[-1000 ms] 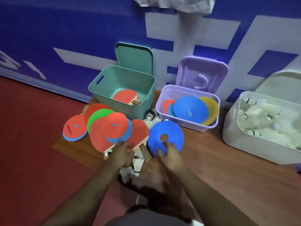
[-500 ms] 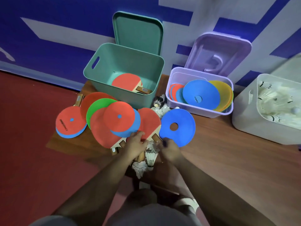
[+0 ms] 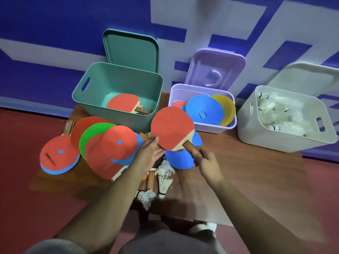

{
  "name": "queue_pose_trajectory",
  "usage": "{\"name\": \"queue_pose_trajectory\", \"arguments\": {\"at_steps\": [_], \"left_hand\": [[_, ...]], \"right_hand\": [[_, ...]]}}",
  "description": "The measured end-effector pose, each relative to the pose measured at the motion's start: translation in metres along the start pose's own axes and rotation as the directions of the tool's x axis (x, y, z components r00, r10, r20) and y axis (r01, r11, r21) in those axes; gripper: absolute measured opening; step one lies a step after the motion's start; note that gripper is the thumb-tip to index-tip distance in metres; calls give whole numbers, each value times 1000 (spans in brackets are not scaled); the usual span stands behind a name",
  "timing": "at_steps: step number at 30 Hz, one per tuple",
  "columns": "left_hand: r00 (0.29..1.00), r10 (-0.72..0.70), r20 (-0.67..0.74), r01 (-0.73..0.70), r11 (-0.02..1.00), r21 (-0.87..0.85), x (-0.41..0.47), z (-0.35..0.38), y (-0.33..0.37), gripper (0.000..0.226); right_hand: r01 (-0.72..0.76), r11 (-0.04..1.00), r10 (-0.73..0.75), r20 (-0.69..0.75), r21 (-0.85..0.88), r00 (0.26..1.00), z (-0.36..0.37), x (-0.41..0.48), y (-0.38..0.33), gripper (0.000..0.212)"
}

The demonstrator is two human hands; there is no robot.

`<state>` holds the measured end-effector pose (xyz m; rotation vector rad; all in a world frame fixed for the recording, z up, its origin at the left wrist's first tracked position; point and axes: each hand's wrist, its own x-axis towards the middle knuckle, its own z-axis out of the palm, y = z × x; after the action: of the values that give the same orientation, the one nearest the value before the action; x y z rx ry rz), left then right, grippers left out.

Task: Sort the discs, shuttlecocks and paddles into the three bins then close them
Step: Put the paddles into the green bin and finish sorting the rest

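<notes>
Looking down, we find a few loose shuttlecocks point(image 3: 165, 182) lying on the wooden board point(image 3: 247, 171) closest to us, with a spare paddle handle point(image 3: 151, 180) beside them. Just beyond these, our right hand point(image 3: 205, 160) has its fingers curled round the handle of a red paddle point(image 3: 172, 127) and holds it in the air, blade pointing away from us. Our left hand point(image 3: 148, 153) is flat with straight fingers, and its fingertips touch the blade's lower left edge — it grips nothing.

Under the raised paddle a blue disc point(image 3: 181, 160) lies on the board. To the left sits an overlapping heap: a red disc with a blue dot point(image 3: 119, 143), a green disc point(image 3: 91, 132), more red faces beneath them, and a red disc on a blue one point(image 3: 56, 156) at the far left edge.

Farther back stand the three bins, all uncovered. The green bin point(image 3: 132, 123) holds one red paddle point(image 3: 124, 103) on its bottom. The purple bin point(image 3: 211, 128) next to it holds blue, yellow and red discs point(image 3: 203, 109) leaning together. The white bin point(image 3: 256, 132) on the right is filled with white shuttlecocks point(image 3: 275, 114).

Behind each bin its lid leans upright — the green lid point(image 3: 130, 50), the purple lid point(image 3: 216, 68) and the white lid point(image 3: 302, 77) — against the blue and white wall point(image 3: 55, 24).
</notes>
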<state>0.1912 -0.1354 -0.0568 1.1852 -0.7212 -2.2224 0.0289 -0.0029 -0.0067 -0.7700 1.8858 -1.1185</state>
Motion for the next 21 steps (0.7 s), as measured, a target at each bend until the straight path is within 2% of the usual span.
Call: {"name": "queue_pose_trajectory", "arguments": {"at_steps": [2,5,7,9,11,14,16,18,21], "left_hand": [[998,60,22,-58,996,-66,0,9,9,27],[991,131,-7,-131,991,-2,-4,11,23,19],[986,166,-21,-165,985,50,-11,7,33,17],[982,184,-34,-180,979,95,-18,-1,41,19],[980,192,-57,-182,973,142,-29,-9,47,22],[970,204,-133,-180,968,173,-45,-28,47,28],[960,216,-178,-186,968,171,-56,-39,47,23],[934,246,-258,-178,948,263,-64,-52,52,12],[871,325,-369,-150,891,428,-71,-87,68,11]], "right_hand": [[-12,1000,11,36,24,999,3,-4,4,19],[-43,996,33,129,75,991,10,-7,10,23],[-107,980,75,189,169,979,15,-6,5,24],[-227,922,150,252,312,956,20,2,-1,29],[-322,866,197,332,382,923,30,11,-8,37],[-385,817,189,431,429,882,52,17,-13,21],[-408,798,193,455,443,870,69,16,-15,7],[-441,772,214,466,458,859,85,15,-17,11],[-466,771,253,464,433,849,103,15,-20,21]]}}
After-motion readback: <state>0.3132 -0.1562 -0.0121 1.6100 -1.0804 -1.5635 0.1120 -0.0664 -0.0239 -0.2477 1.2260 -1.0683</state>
